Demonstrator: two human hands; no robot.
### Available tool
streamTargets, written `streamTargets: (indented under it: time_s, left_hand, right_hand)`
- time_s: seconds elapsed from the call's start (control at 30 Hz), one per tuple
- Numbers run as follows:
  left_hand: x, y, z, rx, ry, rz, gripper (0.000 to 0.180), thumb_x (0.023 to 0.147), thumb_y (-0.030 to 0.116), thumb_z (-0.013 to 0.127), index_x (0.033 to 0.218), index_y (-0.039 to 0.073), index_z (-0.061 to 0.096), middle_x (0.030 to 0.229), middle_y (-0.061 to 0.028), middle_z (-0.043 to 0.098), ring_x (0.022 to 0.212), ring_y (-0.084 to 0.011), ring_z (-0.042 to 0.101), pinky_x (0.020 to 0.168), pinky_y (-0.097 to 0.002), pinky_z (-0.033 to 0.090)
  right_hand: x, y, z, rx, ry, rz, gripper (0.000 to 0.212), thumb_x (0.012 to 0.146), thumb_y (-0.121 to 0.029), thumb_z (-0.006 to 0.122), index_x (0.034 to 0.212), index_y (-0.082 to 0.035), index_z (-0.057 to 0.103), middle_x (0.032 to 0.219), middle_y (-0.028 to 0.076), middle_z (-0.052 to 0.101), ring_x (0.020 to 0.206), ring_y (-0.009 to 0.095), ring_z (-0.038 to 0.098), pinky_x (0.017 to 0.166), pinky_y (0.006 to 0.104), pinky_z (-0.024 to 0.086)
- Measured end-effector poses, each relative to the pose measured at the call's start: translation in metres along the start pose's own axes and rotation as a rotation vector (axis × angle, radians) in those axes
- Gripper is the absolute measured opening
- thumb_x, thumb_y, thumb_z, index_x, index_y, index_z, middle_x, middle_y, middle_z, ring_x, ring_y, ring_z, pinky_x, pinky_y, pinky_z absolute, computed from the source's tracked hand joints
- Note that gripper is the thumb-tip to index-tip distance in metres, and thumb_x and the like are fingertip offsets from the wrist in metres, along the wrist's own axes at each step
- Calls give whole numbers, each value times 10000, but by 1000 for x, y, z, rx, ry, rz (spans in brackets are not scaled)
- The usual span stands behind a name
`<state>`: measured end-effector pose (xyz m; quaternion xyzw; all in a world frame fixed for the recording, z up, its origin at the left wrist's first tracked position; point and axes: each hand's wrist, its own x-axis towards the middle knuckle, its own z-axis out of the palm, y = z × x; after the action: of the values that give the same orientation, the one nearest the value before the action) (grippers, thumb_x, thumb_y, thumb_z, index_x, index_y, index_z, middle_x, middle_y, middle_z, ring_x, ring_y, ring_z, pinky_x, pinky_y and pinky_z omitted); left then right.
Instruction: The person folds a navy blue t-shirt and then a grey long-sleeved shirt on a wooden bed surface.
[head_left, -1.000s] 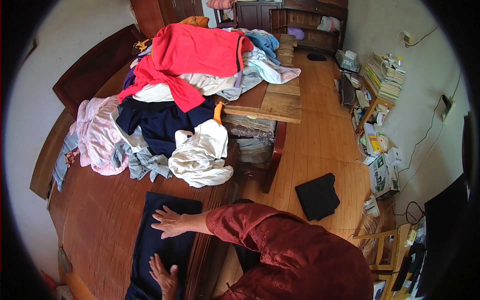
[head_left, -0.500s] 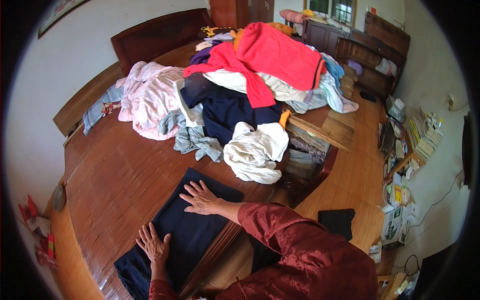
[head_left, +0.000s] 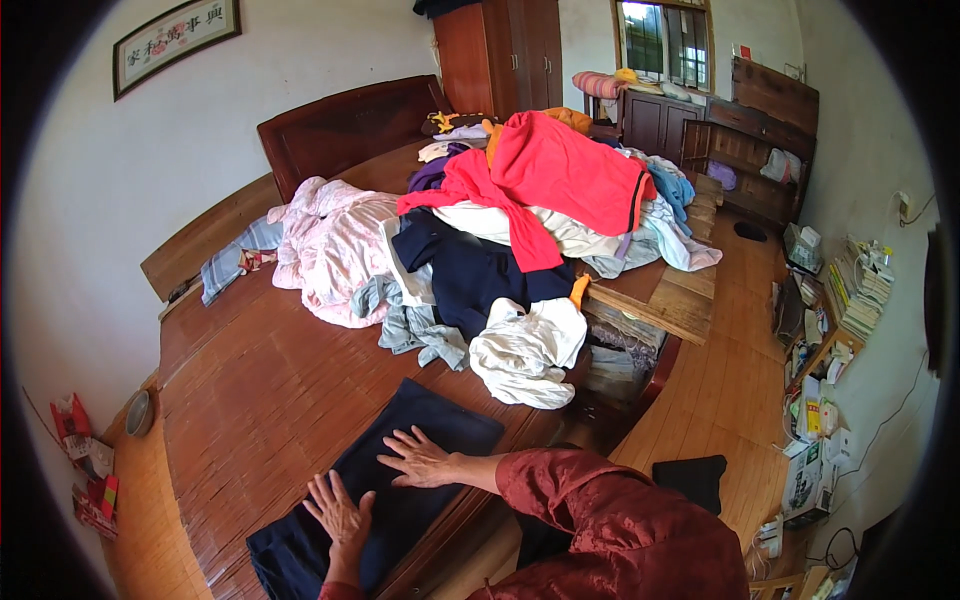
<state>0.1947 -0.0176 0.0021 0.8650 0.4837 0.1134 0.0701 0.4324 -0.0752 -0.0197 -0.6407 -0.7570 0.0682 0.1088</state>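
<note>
A long, dark navy garment (head_left: 400,520), perhaps trousers, lies folded flat at the near edge of the bed, slanting from lower left to upper right. My left hand (head_left: 342,515) rests palm down on its nearer half, fingers spread. Farther along the same cloth, my right hand (head_left: 418,460) also lies flat with fingers apart. Neither hand grips anything. The far end of the garment shows beyond my right hand, while its near end runs toward the lower edge of the view. Just beyond it sits a crumpled white garment (head_left: 528,355).
A heap of clothes covers the bed's middle, with a red top (head_left: 570,175), a pink patterned garment (head_left: 335,245) and grey cloth (head_left: 425,335). An open bed compartment (head_left: 615,370) lies to the right. Books (head_left: 860,290) and boxes line the right wall; a bowl (head_left: 140,412) stands at left.
The view has tilted upward, so the bed and heap sit lower in the picture. Both hands stay flat on the navy garment, now somewhat closer together.
</note>
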Motion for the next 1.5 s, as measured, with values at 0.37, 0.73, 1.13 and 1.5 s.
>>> streamTargets:
  time_s: [0.37, 0.73, 1.13, 1.5]
  left_hand:
    - [-50, 42, 8, 9, -178, 102, 968, 854, 737, 514, 1538, 77, 331, 1607, -253, 223, 1510, -420, 130, 1168, -659, 32]
    - [-61, 23, 31, 63, 33, 238, 949, 861, 758, 459, 1518, 79, 372, 1571, -240, 316, 1476, -408, 239, 1151, -658, 109]
    - [-55, 30, 17, 53, -41, 130, 884, 889, 700, 506, 1520, 97, 363, 1581, -222, 291, 1475, -410, 230, 1168, -621, 153]
    - [-86, -2, 13, 143, -14, -119, 987, 862, 789, 428, 1556, 101, 288, 1602, -244, 232, 1491, -435, 171, 1154, -668, 130]
  right_hand:
    - [-5, 9, 2, -32, 28, -6, 699, 970, -547, 508, 1512, -125, 380, 1581, 226, 265, 1476, 428, 201, 1171, 623, 162]
    - [-31, -30, 27, -150, 396, -219, 527, 860, -405, 647, 1295, -120, 560, 1362, 216, 474, 1295, 436, 425, 1003, 643, 390]
    - [-59, 48, -24, -95, -2, 481, 729, 974, -612, 412, 1551, -178, 309, 1630, 166, 194, 1499, 390, 157, 1194, 585, 134]
    - [-64, 53, -14, -150, 5, 467, 705, 996, -587, 406, 1543, -152, 317, 1625, 186, 183, 1491, 406, 176, 1194, 593, 151]
